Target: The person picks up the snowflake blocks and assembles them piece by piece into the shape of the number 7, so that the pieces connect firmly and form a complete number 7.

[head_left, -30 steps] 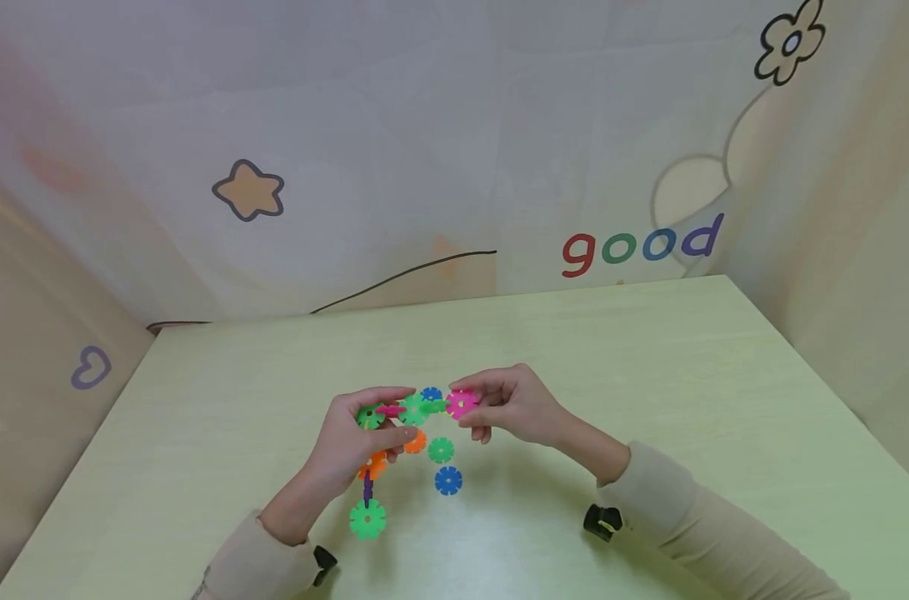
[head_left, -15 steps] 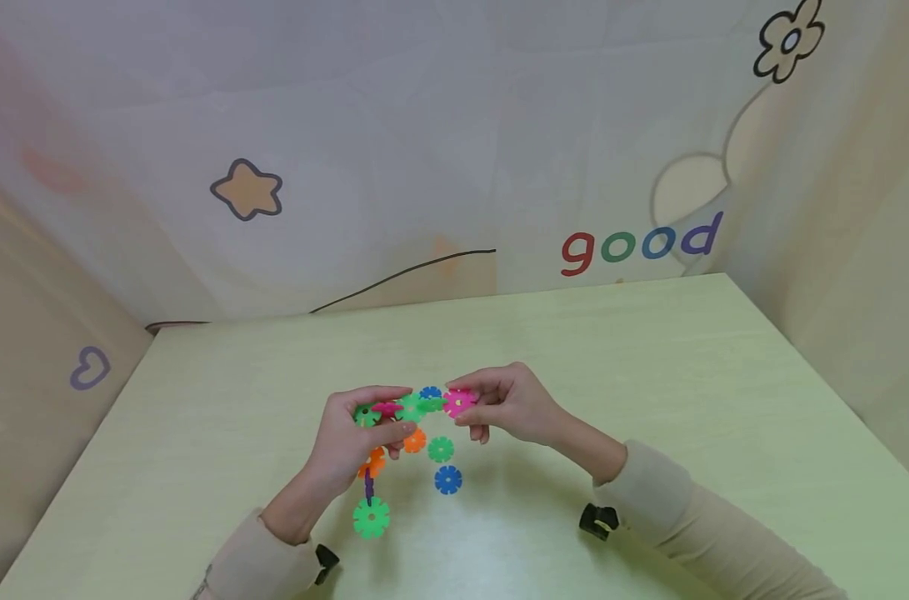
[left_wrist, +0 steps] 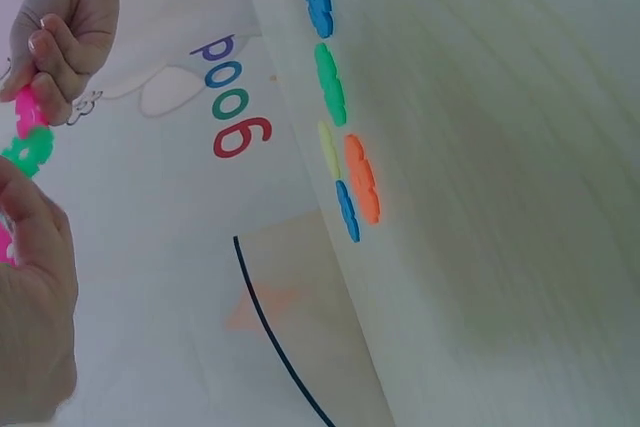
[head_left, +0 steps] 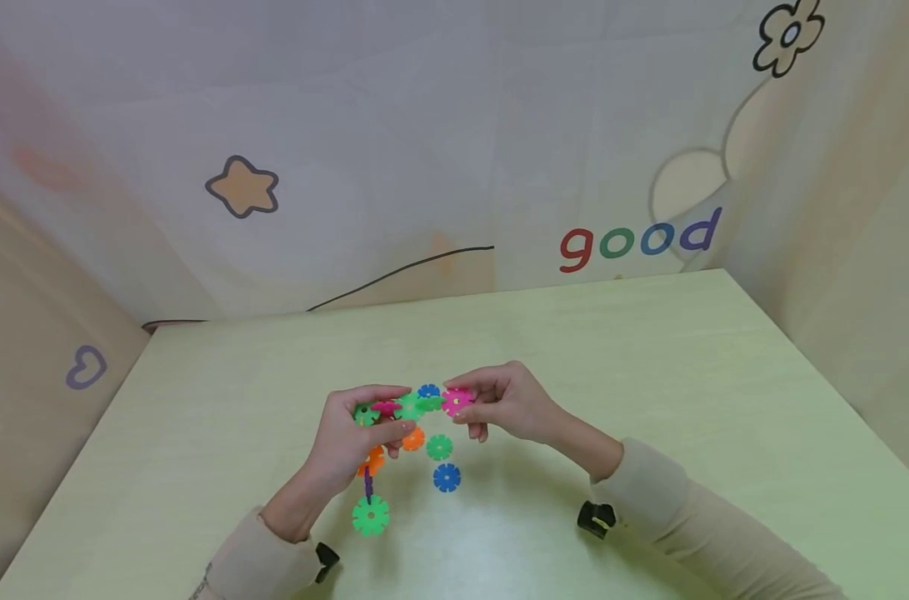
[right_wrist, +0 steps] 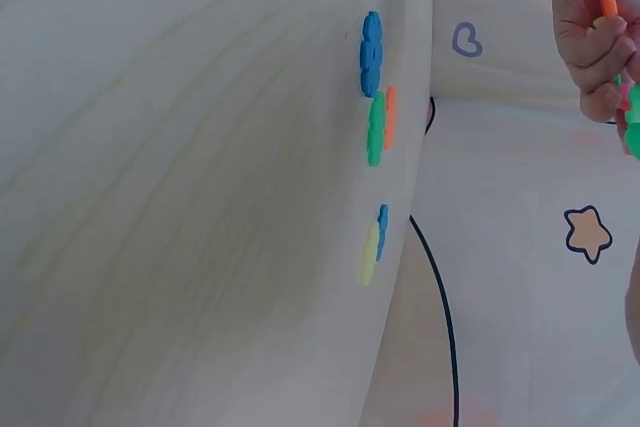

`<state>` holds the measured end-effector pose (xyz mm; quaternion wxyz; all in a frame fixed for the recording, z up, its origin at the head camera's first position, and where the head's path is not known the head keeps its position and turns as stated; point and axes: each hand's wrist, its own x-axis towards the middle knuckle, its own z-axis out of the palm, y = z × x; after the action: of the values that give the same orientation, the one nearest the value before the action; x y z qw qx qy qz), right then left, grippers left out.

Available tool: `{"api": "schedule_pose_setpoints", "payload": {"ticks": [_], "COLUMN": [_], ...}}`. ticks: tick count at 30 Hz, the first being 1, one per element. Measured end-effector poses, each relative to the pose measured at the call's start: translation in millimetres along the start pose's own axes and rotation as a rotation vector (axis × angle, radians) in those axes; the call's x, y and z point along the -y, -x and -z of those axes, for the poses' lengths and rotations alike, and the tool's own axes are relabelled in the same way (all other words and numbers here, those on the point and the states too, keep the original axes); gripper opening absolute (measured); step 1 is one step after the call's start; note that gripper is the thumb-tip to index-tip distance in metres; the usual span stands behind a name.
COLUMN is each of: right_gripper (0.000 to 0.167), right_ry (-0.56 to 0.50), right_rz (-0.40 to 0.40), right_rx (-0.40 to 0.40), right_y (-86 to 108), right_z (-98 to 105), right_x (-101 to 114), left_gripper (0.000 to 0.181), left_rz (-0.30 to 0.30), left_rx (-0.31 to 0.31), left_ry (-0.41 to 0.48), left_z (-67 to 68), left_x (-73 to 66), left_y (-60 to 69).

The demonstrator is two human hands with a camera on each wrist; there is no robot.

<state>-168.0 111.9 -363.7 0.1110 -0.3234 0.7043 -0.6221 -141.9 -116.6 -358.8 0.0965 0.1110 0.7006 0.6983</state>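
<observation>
A chain of slotted plastic snowflake discs hangs above the table between both hands. My left hand (head_left: 349, 429) grips it near its bend, thumb in front, and covers part of it. From that hand an orange disc (head_left: 372, 461), an edge-on purple disc (head_left: 368, 484) and a bright green disc (head_left: 370, 516) hang downward. Toward the right run a pink disc (head_left: 387, 408) and green discs (head_left: 411, 407). At that end my right hand (head_left: 510, 404) pinches a pink disc (head_left: 457, 402) between thumb and fingers; it meets a green disc (left_wrist: 28, 151) in the left wrist view.
Loose discs lie on the pale table (head_left: 611, 350) below the hands: orange (head_left: 413, 438), green (head_left: 440, 447), blue (head_left: 447, 477) and another blue (head_left: 428, 390). A yellow disc (left_wrist: 329, 150) shows in the wrist views. A printed curtain (head_left: 394, 150) stands behind the table.
Both hands keep their hold and barely move. The hanging lower end of the chain has swung slightly right. The head view has shifted a little.
</observation>
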Motion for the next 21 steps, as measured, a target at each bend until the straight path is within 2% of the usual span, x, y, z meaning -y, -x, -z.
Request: {"api": "schedule_pose_setpoints", "payload": {"ticks": [6, 9, 14, 21], "right_gripper": [0.033, 0.033, 0.034, 0.039], "right_ry": [-0.029, -0.022, -0.022, 0.001], "right_rz": [-0.023, -0.007, 0.054, 0.040], "right_rx": [-0.009, -0.021, 0.001, 0.028], "right_y": [1.2, 1.3, -0.8, -2.5], "right_z": [-5.6, -6.5, -5.8, -4.8], "right_x": [-3.4, -4.5, -1.7, -3.7], "left_gripper": [0.038, 0.038, 0.039, 0.040], "left_rz": [-0.041, -0.048, -0.015, 0.012], "left_rx": [0.016, 0.021, 0.015, -0.005], "left_ry": [-0.025, -0.046, -0.038, -0.006], "left_z": [1.3, 2.2, 6.0, 9.2], "left_x": [-6.7, -11.3, -12.1, -6.1], "left_y": [0.3, 0.1, 0.8, 1.6]}}
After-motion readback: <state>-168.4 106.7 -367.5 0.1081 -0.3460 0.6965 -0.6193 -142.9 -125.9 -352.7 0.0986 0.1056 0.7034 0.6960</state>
